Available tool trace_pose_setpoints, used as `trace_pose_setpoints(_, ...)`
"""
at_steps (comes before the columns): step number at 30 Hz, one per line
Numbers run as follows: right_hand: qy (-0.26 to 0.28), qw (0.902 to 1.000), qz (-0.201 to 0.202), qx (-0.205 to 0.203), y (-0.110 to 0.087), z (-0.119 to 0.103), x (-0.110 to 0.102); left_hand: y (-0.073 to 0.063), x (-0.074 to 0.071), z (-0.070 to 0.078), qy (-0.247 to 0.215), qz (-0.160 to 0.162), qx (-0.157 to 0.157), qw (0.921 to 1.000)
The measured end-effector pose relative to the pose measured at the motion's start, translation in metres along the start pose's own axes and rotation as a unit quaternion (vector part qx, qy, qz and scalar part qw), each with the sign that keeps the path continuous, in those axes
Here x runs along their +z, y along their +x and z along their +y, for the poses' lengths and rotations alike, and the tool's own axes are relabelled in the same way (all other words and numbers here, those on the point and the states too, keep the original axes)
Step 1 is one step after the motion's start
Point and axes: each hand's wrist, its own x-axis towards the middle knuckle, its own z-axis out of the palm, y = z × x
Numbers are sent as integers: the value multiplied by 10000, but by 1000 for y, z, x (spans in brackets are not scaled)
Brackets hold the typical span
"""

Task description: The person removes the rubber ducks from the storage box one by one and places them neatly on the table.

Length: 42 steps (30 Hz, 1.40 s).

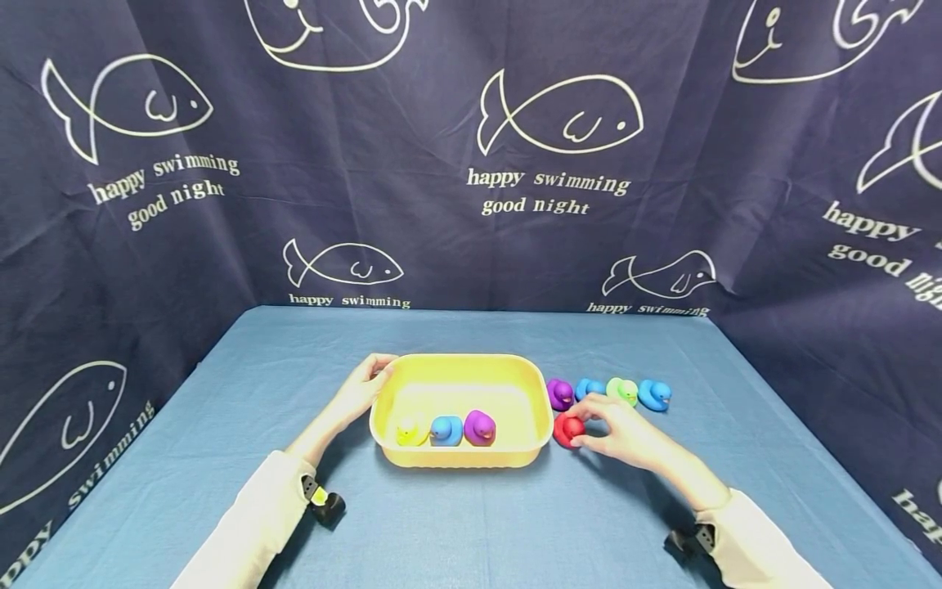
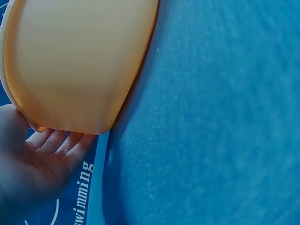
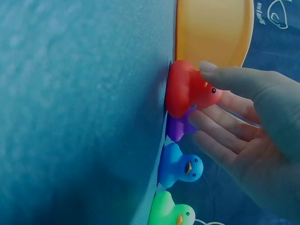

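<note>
A yellow plastic basin (image 1: 462,459) stands on the table, its left end gripped by my left hand (image 1: 365,384). In the left wrist view the thumb is at the rim and the fingers (image 2: 70,145) reach behind the basin's end. Along its near side lie a yellow duck (image 1: 410,432), a blue duck (image 1: 446,430) and a purple duck (image 1: 480,428). Just right of the basin, my right hand (image 1: 621,429) holds a red rubber duck (image 1: 567,431) between thumb and fingers. The red duck (image 3: 180,89) appears to rest on the table.
Behind the red duck stands a row: a purple duck (image 1: 560,394), a blue duck (image 1: 589,388) partly hidden by my right hand, a light green duck (image 1: 622,390) and another blue duck (image 1: 654,395). Blue cloth covers the table (image 1: 471,523); dark fish-print curtains (image 1: 441,204) surround it.
</note>
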Motion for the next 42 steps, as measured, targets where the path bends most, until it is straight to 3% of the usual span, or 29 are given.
trace_pose_setpoints(7,0,10000,-80,55,0,-1,-2,0,0,-1,-68,11,15,10000)
trace_pose_setpoints(14,-5,9998,-156,92,0,-2,-4,-11,0,33,-41,-54,-26,10000)
trace_pose_setpoints(23,-346,9993,-12,123,3,-7,-11,-13,2,36,-49,-93,-88,9999)
trace_pose_setpoints(27,-402,9987,300,-66,10,-14,-15,-12,2,32,-1,-77,-65,9999)
trace_pose_setpoints(35,-36,9974,471,-550,29,-30,-15,-1,1,1,-19,3,-92,10000)
trace_pose_setpoints(42,24,9953,486,-832,43,-42,-6,0,1,-2,-45,32,-6,10000)
